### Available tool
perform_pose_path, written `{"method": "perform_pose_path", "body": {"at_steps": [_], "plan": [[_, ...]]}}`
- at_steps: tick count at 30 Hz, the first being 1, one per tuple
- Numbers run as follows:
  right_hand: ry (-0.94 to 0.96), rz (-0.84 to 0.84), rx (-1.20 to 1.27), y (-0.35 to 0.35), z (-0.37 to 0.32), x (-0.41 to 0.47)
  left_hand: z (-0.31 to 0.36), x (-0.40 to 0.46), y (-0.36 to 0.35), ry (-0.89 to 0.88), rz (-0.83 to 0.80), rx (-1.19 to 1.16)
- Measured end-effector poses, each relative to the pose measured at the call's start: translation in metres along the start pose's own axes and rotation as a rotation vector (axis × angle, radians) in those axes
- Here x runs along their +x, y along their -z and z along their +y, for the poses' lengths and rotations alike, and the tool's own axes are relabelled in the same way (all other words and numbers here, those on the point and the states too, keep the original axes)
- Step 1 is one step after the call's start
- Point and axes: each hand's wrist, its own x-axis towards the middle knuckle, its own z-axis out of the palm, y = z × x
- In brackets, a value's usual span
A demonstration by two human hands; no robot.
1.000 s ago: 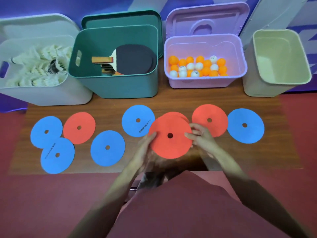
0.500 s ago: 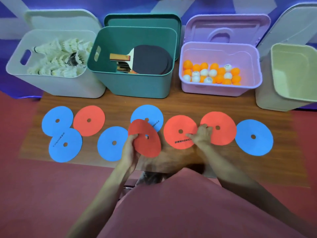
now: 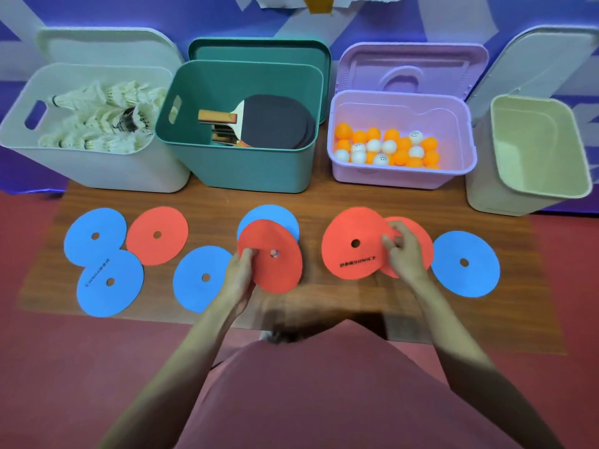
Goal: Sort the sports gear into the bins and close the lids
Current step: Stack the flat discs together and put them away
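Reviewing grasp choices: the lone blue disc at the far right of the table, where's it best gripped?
The blue disc lies flat, apart from the red disc under the right hand. Probably pinch its near or right rim, peeling the thin edge up; nothing crowds those sides.

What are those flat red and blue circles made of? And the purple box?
The flat red disc in the left hand and the flat blue discs look like thin matte rubber or foam; I cannot tell which. The purple bin looks like smooth moulded plastic with a slight sheen.

Wood table (image 3: 324, 202) on red floor (image 3: 48, 367), blue wall (image 3: 201, 14) behind.
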Motion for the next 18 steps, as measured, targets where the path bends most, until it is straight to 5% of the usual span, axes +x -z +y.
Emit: {"method": "perform_pose_path", "body": {"at_steps": [6,11,18], "plan": [[-0.130,-0.058,0.424,0.015,-0.016,-0.018,-0.002,0.006,-0.048,0.129,-0.156,-0.104],[-0.104,-0.080,0.371,-0.001,0.002,-0.020,-0.004,0.008,-0.091,0.234,-0.359,-0.252],[-0.080,0.034,0.097,0.016,0.025,-0.010,-0.008,0.005,-0.118,0.278,-0.366,-0.045]]}}
